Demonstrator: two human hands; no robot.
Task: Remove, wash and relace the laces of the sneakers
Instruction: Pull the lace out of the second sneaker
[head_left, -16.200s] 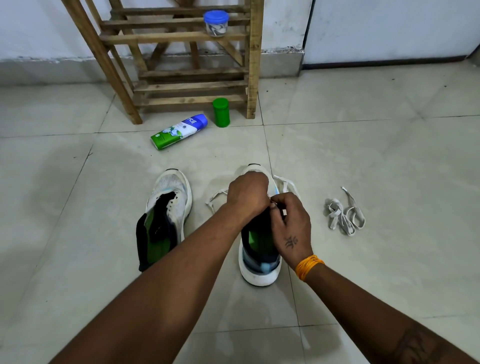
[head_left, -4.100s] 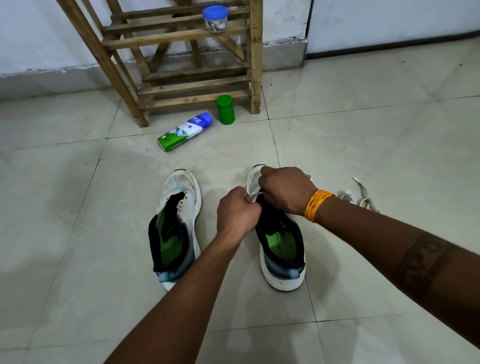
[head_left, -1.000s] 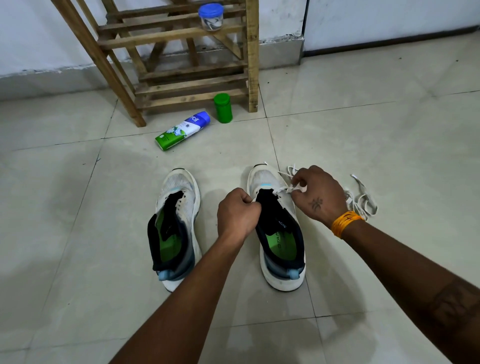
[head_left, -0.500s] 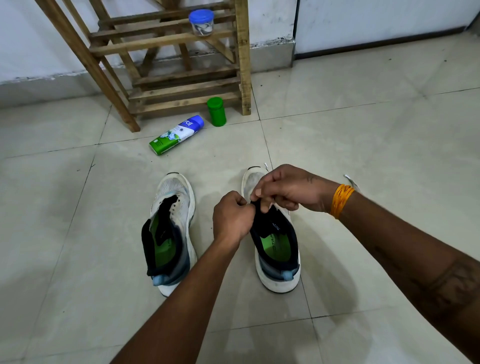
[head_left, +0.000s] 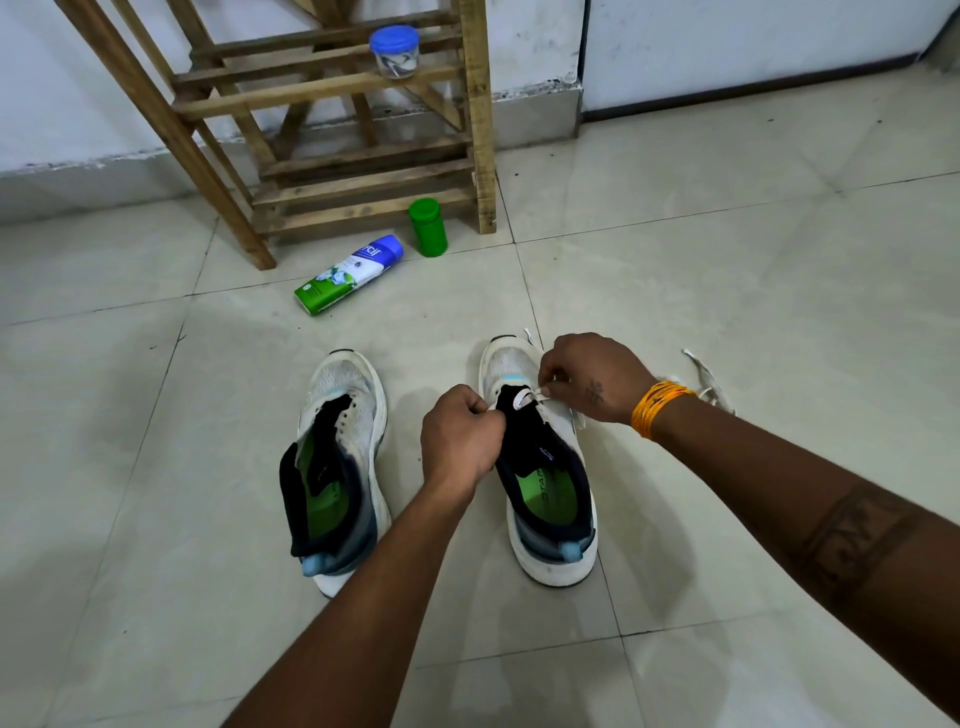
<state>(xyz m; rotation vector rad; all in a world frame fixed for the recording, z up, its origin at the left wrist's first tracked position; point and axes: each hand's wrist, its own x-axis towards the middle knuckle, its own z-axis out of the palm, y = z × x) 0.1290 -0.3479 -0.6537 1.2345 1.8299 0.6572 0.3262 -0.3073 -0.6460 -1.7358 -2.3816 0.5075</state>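
The right sneaker (head_left: 540, 467) is kept on the tiled floor (head_left: 779, 312) by the left hand (head_left: 460, 441), whose fingers are curled at the edge of its opening, while the lace (head_left: 524, 399) is pinched by the right hand (head_left: 592, 376) at the lowest eyelets near the toe. The left sneaker (head_left: 340, 467) is placed beside it without a lace, and a second lace (head_left: 709, 382) is partly hidden behind the right wrist. If the lace is pulled too strongly on one side, the two ends can probably become unequal, or the tip can slip out of the eyelet.

Both your forearms reach forward and converge, your left hand (head_left: 460, 439) curled into a tight fist with knuckles up, your right hand (head_left: 592, 376) turned inward, its fingertips (head_left: 548, 375) pinched together.
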